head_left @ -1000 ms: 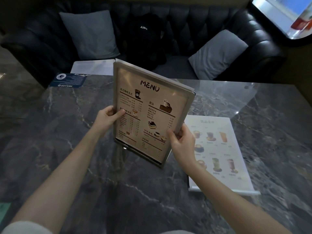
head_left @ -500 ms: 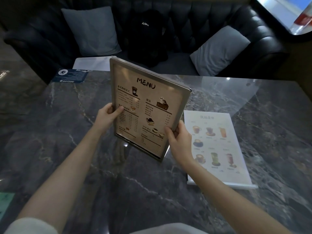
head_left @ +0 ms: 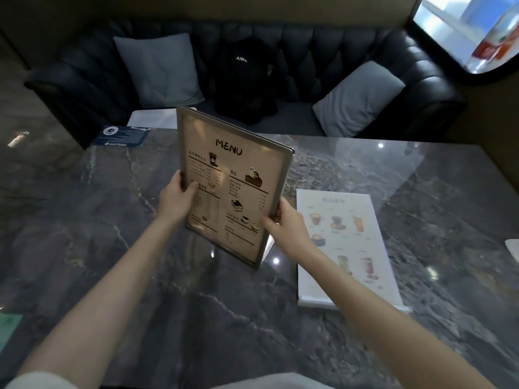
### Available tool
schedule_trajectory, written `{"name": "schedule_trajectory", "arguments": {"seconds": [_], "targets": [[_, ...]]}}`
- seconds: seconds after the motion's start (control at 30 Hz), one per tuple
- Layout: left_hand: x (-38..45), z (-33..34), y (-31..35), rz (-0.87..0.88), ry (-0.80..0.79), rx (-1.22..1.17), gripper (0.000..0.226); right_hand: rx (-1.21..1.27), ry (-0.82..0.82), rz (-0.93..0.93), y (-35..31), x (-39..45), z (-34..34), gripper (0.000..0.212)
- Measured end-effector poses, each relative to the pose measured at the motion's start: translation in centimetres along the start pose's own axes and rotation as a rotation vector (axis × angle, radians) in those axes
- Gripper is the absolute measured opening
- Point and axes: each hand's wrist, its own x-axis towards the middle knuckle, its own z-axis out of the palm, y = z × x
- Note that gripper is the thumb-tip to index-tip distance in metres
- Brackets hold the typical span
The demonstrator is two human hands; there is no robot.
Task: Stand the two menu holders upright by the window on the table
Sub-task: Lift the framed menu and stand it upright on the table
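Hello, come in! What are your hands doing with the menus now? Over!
Left hand and right hand grip brown menu holder, lifted, tilted. White drinks menu holder lies flat on table. Nothing blocking.

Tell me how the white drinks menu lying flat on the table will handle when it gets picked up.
The white drinks menu looks like a rigid sheet with a folded foot at its near edge, so it probably stays stiff. Lying flat on the glossy marble table, it may slide and be awkward to lift. Once stood up, it could tip.

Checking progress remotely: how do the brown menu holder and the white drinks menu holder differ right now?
The brown menu holder is held up, tilted, by the left hand and right hand; the white drinks menu holder lies flat on the table, untouched. Both show pictured menus.
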Motion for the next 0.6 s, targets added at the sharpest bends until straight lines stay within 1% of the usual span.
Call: {"name": "schedule_trajectory", "arguments": {"seconds": [0.07,0.13,0.2,0.3,0.37,0.43,0.53,0.6], "targets": [[-0.9,0.3,0.8,0.061,0.065,0.214,0.035,-0.103,-0.075,-0.014,-0.4,-0.1,-0.9,0.034],[-2.1,0.6,1.4,0.167,0.145,0.381,0.029,-0.222,-0.166,-0.049,-1.2,-0.3,-2.0,0.036],[-3.7,1.0,2.1,0.312,0.212,0.507,0.025,-0.353,-0.246,-0.092,-2.0,-0.6,-3.3,0.035],[-6.8,2.2,3.9,0.537,0.232,0.675,0.026,-0.564,-0.295,-0.14,-2.7,-1.0,-5.4,0.031],[-8.8,3.2,5.1,0.69,0.209,0.712,0.027,-0.687,-0.288,-0.176,-2.9,-1.3,-7.0,0.027],[-10.4,4.4,5.7,0.848,0.161,0.699,0.028,-0.812,-0.256,-0.193,-2.5,-1.7,-8.8,0.024],[-12.2,7.2,5.4,1.034,0.11,0.699,0.023,-1.036,-0.21,-0.139,-0.5,-2.4,-11.7,0.026],[-13.0,9.5,4.6,1.069,0.016,0.71,0.038,-1.112,-0.185,-0.064,1.8,-3.0,-13.2,0.028]]}}
